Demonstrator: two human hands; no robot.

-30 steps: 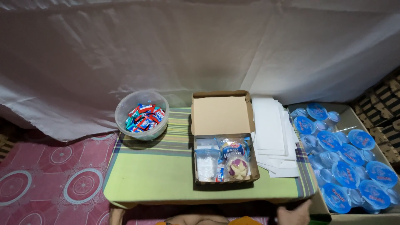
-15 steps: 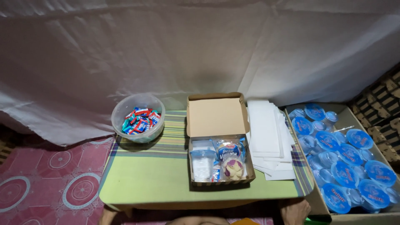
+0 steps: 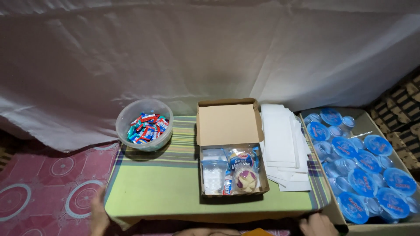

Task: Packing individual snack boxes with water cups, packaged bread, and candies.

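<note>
A person's left hand (image 3: pixel 99 215) grips the near left corner of a low table covered in a green and striped cloth (image 3: pixel 162 183), while the right hand (image 3: pixel 318 225) holds the near right corner; the fingers wrap the edges, though the frame's bottom cuts them off and how tightly they close cannot be told. A second ago only the right hand showed at the near edge; now both hands frame the table, and the whole tabletop sits slightly differently in view, suggesting the table is being shifted or steadied. At the middle of the tabletop stands an open brown cardboard snack box (image 3: pixel 231 148), lid raised toward the far edge, holding a sealed clear water cup, a small packet and a round bun. A clear plastic bowl of wrapped sweets (image 3: pixel 145 124) sits at the far left corner. A stack of flat white box blanks (image 3: pixel 282 146) lies along the right edge. Beside the table, a carton of blue-lidded water cups (image 3: pixel 361 164) rests on the floor.
</note>
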